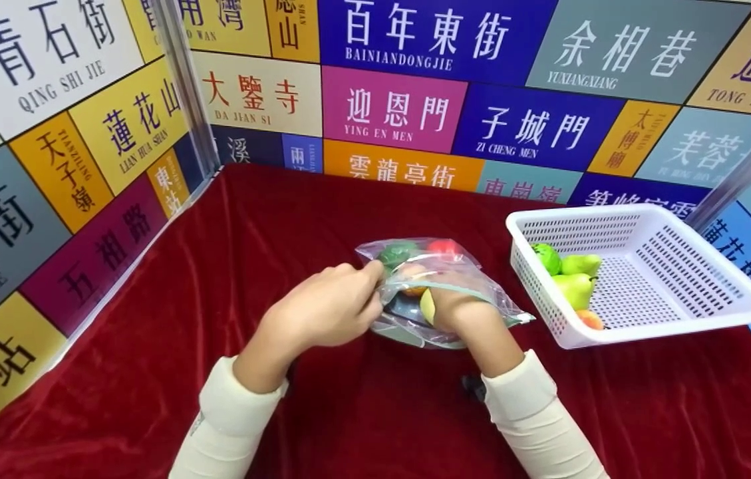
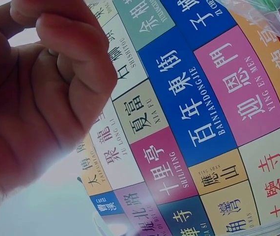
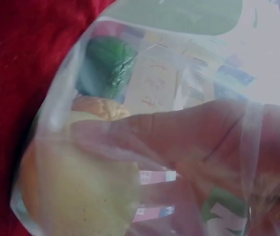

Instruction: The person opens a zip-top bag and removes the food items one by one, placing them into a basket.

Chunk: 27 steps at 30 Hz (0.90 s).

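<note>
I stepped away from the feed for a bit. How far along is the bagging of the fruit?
Partly done. The clear bag already holds several pieces, including a green one and a red one. In hand: the left hand pinches the bag's mouth open, while the right hand is inside with a yellow fruit. Left: a few fruits, among them two pears, remain in the white basket.

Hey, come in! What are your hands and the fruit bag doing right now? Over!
Left hand pinches the clear bag's rim. Right hand is inside the bag, on a yellow fruit. White basket of fruit sits beside it, not blocking.
</note>
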Tool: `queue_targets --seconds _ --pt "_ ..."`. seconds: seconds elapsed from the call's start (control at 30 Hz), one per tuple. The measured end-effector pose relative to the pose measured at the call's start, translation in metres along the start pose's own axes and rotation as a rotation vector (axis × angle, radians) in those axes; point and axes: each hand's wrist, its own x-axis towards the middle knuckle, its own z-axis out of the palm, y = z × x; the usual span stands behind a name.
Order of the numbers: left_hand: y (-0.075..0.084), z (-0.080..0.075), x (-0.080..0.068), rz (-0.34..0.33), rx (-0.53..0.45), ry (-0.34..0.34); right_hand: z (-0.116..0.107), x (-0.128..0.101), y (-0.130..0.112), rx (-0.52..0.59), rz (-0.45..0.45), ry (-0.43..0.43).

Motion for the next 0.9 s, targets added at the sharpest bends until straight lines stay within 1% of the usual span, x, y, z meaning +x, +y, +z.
queue_targets --seconds 0.07,0.13,0.2,0.3,0.33,0.5,0.57,0.63,0.83,0.9 --pt "0.0 0.0 0.0 -0.005 -0.003 0.0 -0.002 -0.003 -0.001 -0.014 -0.006 -0.009" --pt "0.0 -0.001 0.0 -0.005 -0.004 0.001 -0.003 -0.006 -0.003 -0.002 -0.013 -0.012" --pt "-0.001 -0.001 -0.001 -0.001 0.003 0.008 -0.005 -0.01 -0.005 0.039 -0.012 -0.03" --pt "-0.001 -0.001 -0.001 0.007 0.006 0.017 -0.007 -0.017 -0.009 0.101 -0.038 -0.026" --pt "-0.001 -0.001 -0.001 0.01 0.007 0.021 -0.008 -0.02 -0.01 0.104 -0.059 -0.005" --pt "-0.002 -0.001 -0.002 0.016 0.002 0.033 -0.013 -0.036 -0.018 0.092 -0.192 0.153" --pt "-0.002 -0.001 -0.002 0.016 0.002 0.033 -0.016 -0.042 -0.02 0.089 -0.218 0.178" --pt "-0.002 -0.002 -0.002 0.014 0.004 0.033 -0.019 -0.047 -0.023 0.094 -0.223 0.188" --pt "-0.003 -0.004 -0.003 0.018 0.005 0.043 -0.026 -0.066 -0.026 0.068 -0.301 0.304" --pt "-0.004 -0.004 -0.003 0.01 -0.004 0.035 -0.029 -0.072 -0.027 0.061 -0.321 0.323"
